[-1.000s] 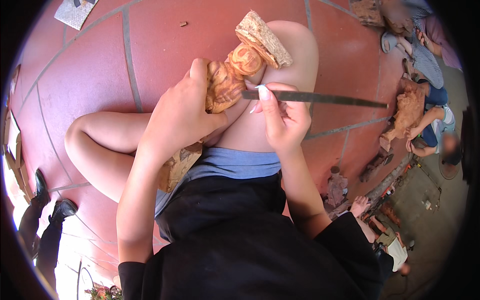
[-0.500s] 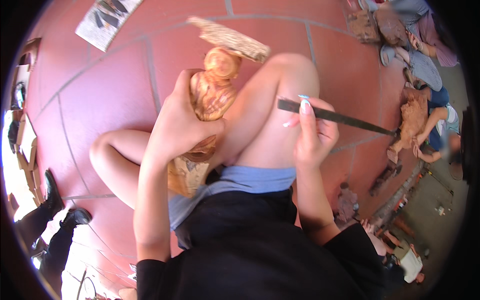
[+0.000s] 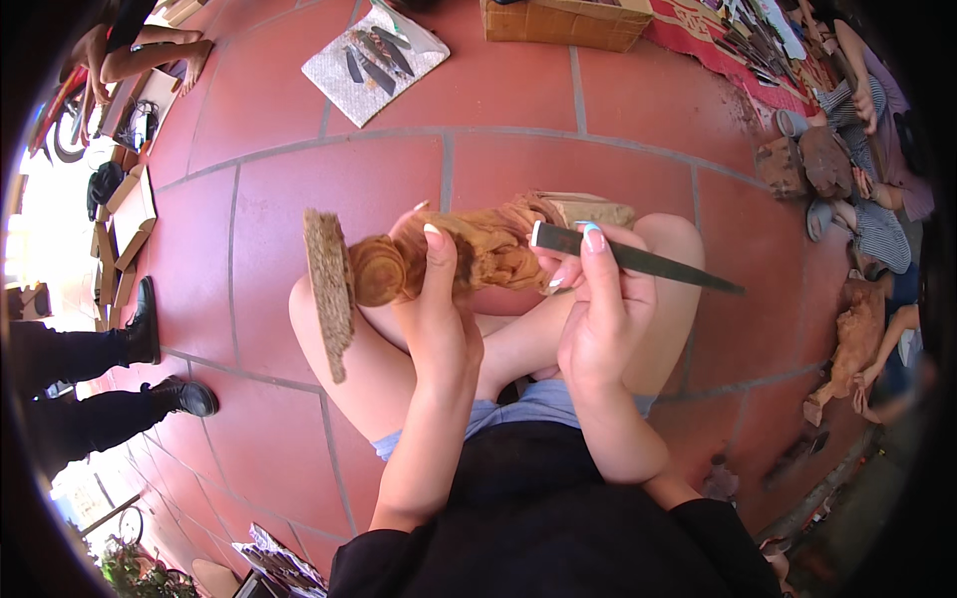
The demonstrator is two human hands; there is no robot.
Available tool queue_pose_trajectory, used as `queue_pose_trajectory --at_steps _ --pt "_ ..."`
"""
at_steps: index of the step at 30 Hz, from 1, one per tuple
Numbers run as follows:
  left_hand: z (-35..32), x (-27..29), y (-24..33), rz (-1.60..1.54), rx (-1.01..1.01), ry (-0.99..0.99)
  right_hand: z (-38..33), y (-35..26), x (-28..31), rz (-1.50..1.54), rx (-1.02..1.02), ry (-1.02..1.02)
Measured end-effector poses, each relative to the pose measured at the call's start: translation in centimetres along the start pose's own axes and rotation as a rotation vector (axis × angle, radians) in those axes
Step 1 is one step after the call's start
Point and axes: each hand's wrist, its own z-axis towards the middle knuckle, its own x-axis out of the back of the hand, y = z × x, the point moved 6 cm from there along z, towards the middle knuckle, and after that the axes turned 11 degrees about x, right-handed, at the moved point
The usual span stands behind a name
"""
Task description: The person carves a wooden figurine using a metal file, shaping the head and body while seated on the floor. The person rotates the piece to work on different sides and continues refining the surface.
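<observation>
A carved wooden figurine (image 3: 498, 244) lies sideways above my crossed legs, with a rough bark-like slab (image 3: 329, 289) at its left end and a paler block (image 3: 588, 211) at its right end. My left hand (image 3: 439, 309) is closed around it near the rounded knob, thumb on top. Between the thumb and fingers of my right hand (image 3: 603, 319) is a dark, flat carving chisel (image 3: 648, 261), tapering toward the right. Its pale squared end points left, close to the carved folds; whether it touches the wood I cannot tell.
Several dark blades lie on a pale cloth (image 3: 374, 65) on the red tiles ahead. Beyond are a cardboard box (image 3: 568, 22) and a red cloth (image 3: 698, 45) with many tools. A person's black shoes (image 3: 164, 394) stand at left. Other people sit at right beside wooden carvings (image 3: 849, 344).
The figurine has turned from upright to lying sideways, its slab end swinging to the left. My left hand has shifted right and turned with it; the chisel is now beside the carving. My view has shifted too.
</observation>
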Motion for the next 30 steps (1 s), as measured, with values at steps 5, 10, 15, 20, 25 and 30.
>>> queue_pose_trajectory --at_steps 5,10,15,20,25,30 --pt "-2.2 4.1 -5.5 -0.191 0.182 0.036 -2.1 1.1 -0.5 0.092 -0.044 -0.131" --pt "-4.8 5.3 -6.2 -0.011 0.061 -0.035 -3.6 2.5 -0.1 0.016 -0.106 -0.218" --pt "-6.1 5.5 -5.8 0.319 0.066 -0.205 -4.1 2.7 0.5 0.03 -0.138 -0.298" --pt "-6.2 6.5 -7.4 0.41 0.035 -0.135 -4.6 3.9 1.2 -0.038 -0.304 -0.424" --pt "-5.8 8.5 -9.1 0.399 -0.016 -0.108 -6.1 5.4 2.9 0.061 -0.395 -0.383" --pt "-5.9 9.4 -9.2 0.548 -0.082 -0.117 -6.4 6.4 3.5 0.031 -0.352 -0.414"
